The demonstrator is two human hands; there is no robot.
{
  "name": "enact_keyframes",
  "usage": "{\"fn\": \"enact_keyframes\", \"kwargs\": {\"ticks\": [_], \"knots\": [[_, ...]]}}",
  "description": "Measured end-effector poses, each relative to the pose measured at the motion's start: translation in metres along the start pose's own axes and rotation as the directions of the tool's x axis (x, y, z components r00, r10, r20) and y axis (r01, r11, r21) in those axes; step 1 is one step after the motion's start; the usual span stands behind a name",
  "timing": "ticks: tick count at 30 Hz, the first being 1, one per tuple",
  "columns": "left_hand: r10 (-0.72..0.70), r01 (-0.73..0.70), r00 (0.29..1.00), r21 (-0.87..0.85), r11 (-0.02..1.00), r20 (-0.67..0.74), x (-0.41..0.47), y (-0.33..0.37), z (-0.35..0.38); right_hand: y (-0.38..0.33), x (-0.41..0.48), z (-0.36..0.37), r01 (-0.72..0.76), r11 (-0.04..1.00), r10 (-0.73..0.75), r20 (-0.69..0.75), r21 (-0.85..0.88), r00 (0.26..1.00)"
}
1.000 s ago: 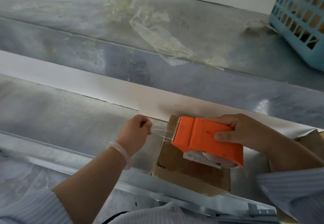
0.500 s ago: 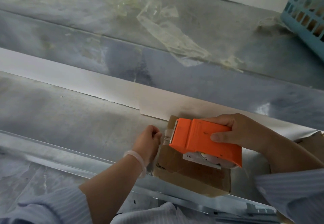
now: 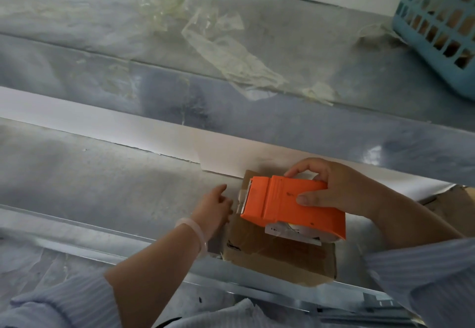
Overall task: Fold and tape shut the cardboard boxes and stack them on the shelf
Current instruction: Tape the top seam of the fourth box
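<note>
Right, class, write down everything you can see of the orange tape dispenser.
The dispenser is a boxy orange plastic shell with ridges across its top and a toothed cutter at one end. A clear tape roll on a white core shows under the other end. The right hand grips it, thumb on the near side, fingers over the far edge. It sits tilted over the box, cutter end toward the left hand.

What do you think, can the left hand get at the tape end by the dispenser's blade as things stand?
Probably yes: the left hand is right beside the tape end at the left edge of the box, with nothing between them. The right hand holds the dispenser over the box.
</note>
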State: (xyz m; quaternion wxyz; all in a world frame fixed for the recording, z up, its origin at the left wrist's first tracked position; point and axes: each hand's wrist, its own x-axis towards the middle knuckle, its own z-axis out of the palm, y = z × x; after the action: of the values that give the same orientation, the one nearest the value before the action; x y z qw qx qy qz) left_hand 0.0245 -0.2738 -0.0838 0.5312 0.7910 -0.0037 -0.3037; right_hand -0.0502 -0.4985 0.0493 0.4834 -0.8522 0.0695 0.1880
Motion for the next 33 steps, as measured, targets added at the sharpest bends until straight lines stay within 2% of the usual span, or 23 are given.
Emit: {"fn": "enact_keyframes", "kwargs": {"ticks": [2, 4, 7, 11, 20, 27, 33], "knots": [[-0.055, 0.055, 0.998, -0.335, 0.941, 0.012, -0.011, 0.009, 0.000, 0.001, 0.001, 0.000, 0.000, 1.000, 0.000, -0.009, 0.003, 1.000], [-0.072, 0.108, 0.993, -0.452, 0.886, 0.097, -0.024, 0.018, 0.005, 0.001, 0.001, 0.000, -0.003, 1.000, 0.003, -0.006, 0.006, 1.000], [-0.135, 0.185, 0.975, -0.306, 0.934, 0.177, -0.035, 0.020, 0.015, 0.001, 0.001, 0.000, 0.007, 1.000, -0.007, -0.011, 0.011, 1.000], [-0.175, 0.227, 0.965, -0.292, 0.929, 0.194, -0.027, 0.011, 0.018, 0.001, 0.001, 0.000, 0.033, 0.999, -0.033, -0.010, -0.001, 0.999], [-0.119, 0.151, 0.985, -0.300, 0.942, 0.124, -0.023, 0.009, 0.020, 0.008, 0.005, -0.001, 0.043, 0.999, -0.043, -0.011, -0.022, 0.999], [-0.089, 0.119, 0.989, -0.284, 0.951, 0.116, -0.021, 0.009, 0.019, 0.014, 0.001, -0.005, 0.096, 0.991, -0.105, 0.094, 0.093, 0.990], [-0.038, 0.048, 0.998, -0.203, 0.978, 0.052, -0.020, 0.010, 0.019, 0.016, -0.002, -0.006, 0.127, 0.987, -0.131, 0.037, 0.096, 0.991]]}}
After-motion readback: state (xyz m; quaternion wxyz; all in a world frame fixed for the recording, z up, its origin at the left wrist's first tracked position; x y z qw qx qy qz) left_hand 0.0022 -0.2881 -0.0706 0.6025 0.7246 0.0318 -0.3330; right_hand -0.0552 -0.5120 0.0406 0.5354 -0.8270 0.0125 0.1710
